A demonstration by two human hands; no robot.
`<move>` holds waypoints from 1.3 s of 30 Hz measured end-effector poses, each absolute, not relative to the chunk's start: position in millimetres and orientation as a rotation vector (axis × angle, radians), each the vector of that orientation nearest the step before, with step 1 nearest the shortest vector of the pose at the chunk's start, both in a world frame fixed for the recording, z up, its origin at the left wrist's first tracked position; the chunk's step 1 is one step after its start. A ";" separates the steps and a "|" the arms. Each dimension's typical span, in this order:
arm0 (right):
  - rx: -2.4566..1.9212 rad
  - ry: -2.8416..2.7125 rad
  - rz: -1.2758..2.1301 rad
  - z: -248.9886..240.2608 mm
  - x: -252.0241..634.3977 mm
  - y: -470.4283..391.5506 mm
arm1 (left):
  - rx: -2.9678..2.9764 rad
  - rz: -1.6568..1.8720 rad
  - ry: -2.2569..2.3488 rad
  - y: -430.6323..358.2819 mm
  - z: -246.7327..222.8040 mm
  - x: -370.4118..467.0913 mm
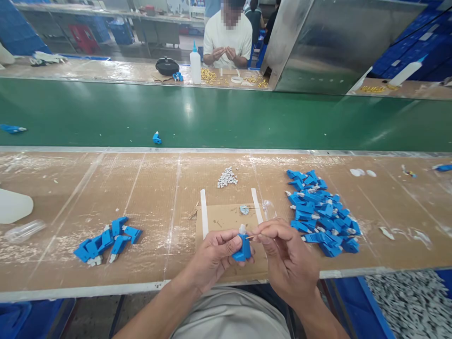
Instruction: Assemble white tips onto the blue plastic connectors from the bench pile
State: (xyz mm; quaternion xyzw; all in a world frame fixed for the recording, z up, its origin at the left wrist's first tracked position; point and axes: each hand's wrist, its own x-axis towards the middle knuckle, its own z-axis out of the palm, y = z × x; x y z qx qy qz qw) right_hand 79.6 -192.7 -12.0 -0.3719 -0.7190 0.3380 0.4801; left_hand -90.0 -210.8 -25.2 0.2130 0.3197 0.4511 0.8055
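Between the fingers of my left hand is a blue plastic piece with a white tip, held upright, white end up. My right hand pinches a thin wooden stick, its end against the upper side of the blue piece. Under both hands lies a cardboard sheet taped at its sides. On it sits a small pale-blue blob with another thin stick beside it. Beyond the sheet is a little heap of small grey-white bits.
A large pile of blue pieces lies right, a smaller group left. A green belt runs across beyond the table, carrying a blue piece. Opposite sits a person near a white bottle. A blue bin of grey parts stands lower right.
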 end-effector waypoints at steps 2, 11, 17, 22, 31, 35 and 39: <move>-0.908 -1.735 0.851 -11.7 77.8 -192.4 | 0.469 0.966 0.692 -210.6 -24.4 -90.7; -1.186 -1.792 1.052 -30.2 90.0 -185.6 | 0.413 1.200 0.882 -214.1 -38.3 -133.9; -1.430 -1.871 0.952 -41.5 87.8 -160.8 | 0.337 1.199 0.905 -219.7 -51.3 -143.8; -1.352 -2.207 0.549 -41.2 70.6 -84.4 | 0.316 1.213 0.889 -216.8 -54.6 -144.7; -1.128 -2.549 0.490 -65.3 55.7 -20.1 | 0.288 1.238 0.860 -218.9 -54.1 -145.4; -1.108 -2.602 0.537 -61.9 51.0 -16.9 | 0.285 1.237 0.857 -218.8 -54.0 -144.7; -1.125 -2.564 0.647 -54.3 42.6 -12.7 | 0.289 1.231 0.848 -219.2 -55.9 -146.0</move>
